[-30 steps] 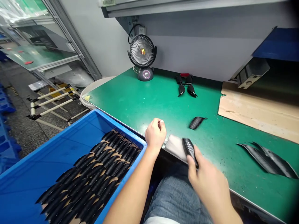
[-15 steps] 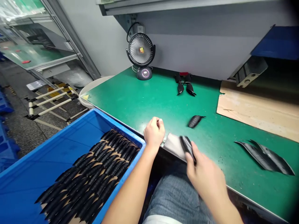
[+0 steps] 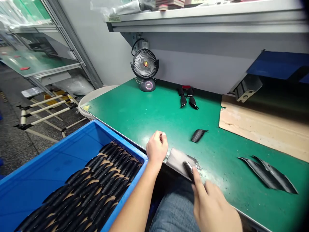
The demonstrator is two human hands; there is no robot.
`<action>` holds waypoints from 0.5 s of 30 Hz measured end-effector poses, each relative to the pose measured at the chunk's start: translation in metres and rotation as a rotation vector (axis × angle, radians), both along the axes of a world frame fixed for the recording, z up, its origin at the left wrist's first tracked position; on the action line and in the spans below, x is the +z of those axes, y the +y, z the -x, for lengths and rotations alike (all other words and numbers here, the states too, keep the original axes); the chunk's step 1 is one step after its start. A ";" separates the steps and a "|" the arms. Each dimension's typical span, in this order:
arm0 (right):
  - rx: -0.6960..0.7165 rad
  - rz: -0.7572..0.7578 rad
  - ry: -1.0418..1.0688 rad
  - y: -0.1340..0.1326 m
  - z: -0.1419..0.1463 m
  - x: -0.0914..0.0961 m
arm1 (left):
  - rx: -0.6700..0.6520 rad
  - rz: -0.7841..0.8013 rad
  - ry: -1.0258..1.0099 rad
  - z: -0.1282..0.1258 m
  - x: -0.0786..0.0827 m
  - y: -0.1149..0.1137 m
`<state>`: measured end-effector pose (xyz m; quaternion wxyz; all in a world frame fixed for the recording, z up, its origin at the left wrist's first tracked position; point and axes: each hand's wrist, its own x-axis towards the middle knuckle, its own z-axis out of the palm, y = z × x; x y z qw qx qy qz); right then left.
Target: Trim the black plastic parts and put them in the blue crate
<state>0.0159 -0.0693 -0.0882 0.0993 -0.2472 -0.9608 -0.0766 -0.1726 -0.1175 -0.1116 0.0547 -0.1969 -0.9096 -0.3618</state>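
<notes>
My left hand is curled into a fist at the front edge of the green table, with nothing showing from it. Between my two hands lies a flat light-grey pad, dark specks along its right edge. Its exact kind I cannot tell. In my right hand is a curved black plastic piece, tilted with its far end at the pad; contact is unclear through the blur. Another black piece lies on the table beyond the pad. Two longer black curved pieces rest farther right.
On my left, a blue bin holds many similar black pieces in rows. A fan and several dark parts stand at the back of the green table. Cardboard covers the right rear, and a shelf hangs overhead.
The view has tilted up, showing more of the shelf. My right hand has moved the black piece down toward the near side of the pad. My left fist stays at the table edge.
</notes>
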 end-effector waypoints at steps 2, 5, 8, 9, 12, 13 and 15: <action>-0.049 0.095 -0.015 0.001 0.002 -0.002 | 0.004 0.000 -0.001 -0.001 0.002 -0.001; -0.076 0.213 -0.018 0.009 -0.001 -0.009 | 0.004 -0.004 -0.018 -0.002 0.002 -0.001; -0.137 0.340 -0.041 0.019 -0.007 -0.012 | -0.011 -0.014 -0.051 -0.001 0.000 0.001; -0.163 0.360 -0.056 0.022 -0.007 -0.012 | -0.016 -0.018 -0.061 0.000 0.000 0.001; -0.157 0.398 -0.053 0.020 -0.007 -0.008 | -0.013 -0.018 -0.083 0.000 0.008 -0.001; -0.136 0.417 -0.021 0.016 -0.006 -0.008 | -0.007 -0.010 -0.085 -0.003 0.013 -0.003; -0.112 0.446 0.154 0.004 0.002 -0.014 | 0.006 0.017 -0.083 -0.012 0.024 -0.011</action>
